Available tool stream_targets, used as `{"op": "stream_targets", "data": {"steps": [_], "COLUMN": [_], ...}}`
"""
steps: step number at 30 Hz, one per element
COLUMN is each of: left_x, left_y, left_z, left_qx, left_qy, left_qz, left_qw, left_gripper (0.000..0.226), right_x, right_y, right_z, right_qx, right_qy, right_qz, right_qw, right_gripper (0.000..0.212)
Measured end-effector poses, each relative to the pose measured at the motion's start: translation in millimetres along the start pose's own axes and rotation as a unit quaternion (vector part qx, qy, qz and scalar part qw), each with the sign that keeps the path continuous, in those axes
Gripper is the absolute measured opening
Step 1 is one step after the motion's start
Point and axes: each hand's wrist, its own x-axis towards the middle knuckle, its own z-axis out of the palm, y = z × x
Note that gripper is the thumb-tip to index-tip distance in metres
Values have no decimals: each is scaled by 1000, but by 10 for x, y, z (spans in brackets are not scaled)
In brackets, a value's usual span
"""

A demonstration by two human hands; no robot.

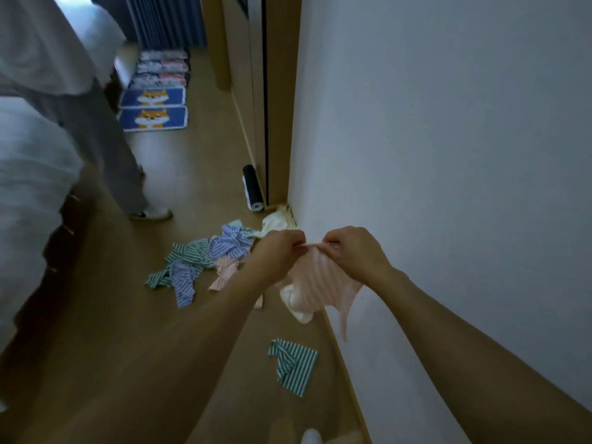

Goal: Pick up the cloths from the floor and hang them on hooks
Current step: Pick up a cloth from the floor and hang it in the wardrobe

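Hands met over the top edge of a pink striped cloth (pixel 320 277): the left hand (pixel 278 251) and the right hand (pixel 352 251) each pinched that edge between curled fingers and thumb, close together, with only a short stretch of fabric between them. The cloth hung down from the pinch — its long axis ran from the hands toward the floor, a narrow tail trailing low on the right beside the white wall (pixel 448 155). Neither hand was clearly nearer; both held it equally, out in front of the person and just beside the wall. No hook showed anywhere in the head view, so I could only judge that the next move called for lifting the edge up the wall to wherever the hooks sat above the frame. On the wooden floor (pixel 179 331) more work waited: a green striped cloth (pixel 293 366) lay alone below the arms, near the skirting, and a heap of striped cloths (pixel 205 261) — green, blue and pink tangled — lay to the left of the hands, with a pale cloth (pixel 278 221) against the wall's corner beyond. A white bundle showed under the hanging cloth, partly hidden. Further off, a black roll (pixel 251 187) stood by the door frame, and another person's legs (pixel 105 149) stood at the left, well apart from the hands. Nothing lay between the cloth and the wall.
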Motion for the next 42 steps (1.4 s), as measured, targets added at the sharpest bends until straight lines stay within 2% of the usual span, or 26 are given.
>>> {"op": "stream_targets", "data": {"steps": [5, 11, 16, 21, 26, 36, 39, 42], "left_x": [-104, -479, -935, -1566, -2225, -3569, -4005, -4469], "left_y": [124, 172, 79, 117, 191, 436, 540, 683], "left_z": [-846, -1753, -2422, -2907, -3148, -3065, -2971, -2884], "left_qx": [33, 119, 157, 171, 201, 223, 222, 216], "left_qy": [39, 104, 135, 225, 289, 337, 370, 386], "left_qz": [27, 36, -22, -83, -179, -382, -418, -439], "left_qw": [998, 987, 978, 956, 919, 831, 799, 782], "left_gripper": [18, 22, 22, 13, 12, 30, 23, 15], "right_x": [70, 225, 293, 301, 183, -526, -833, -1187], "right_y": [-434, -1146, -1870, -2495, -3028, -3851, -4117, -4396], "right_z": [-596, -925, -1054, -1100, -1107, -970, -867, -781], "right_qx": [-28, -31, -19, -8, 11, 35, 53, 59], "right_qy": [44, 74, 76, 77, 47, -18, -29, -41], "right_qz": [-49, -125, -220, -302, -378, -521, -555, -585], "right_qw": [997, 989, 972, 950, 924, 852, 830, 808], "right_gripper": [25, 25, 25, 25, 25, 26, 26, 27]}}
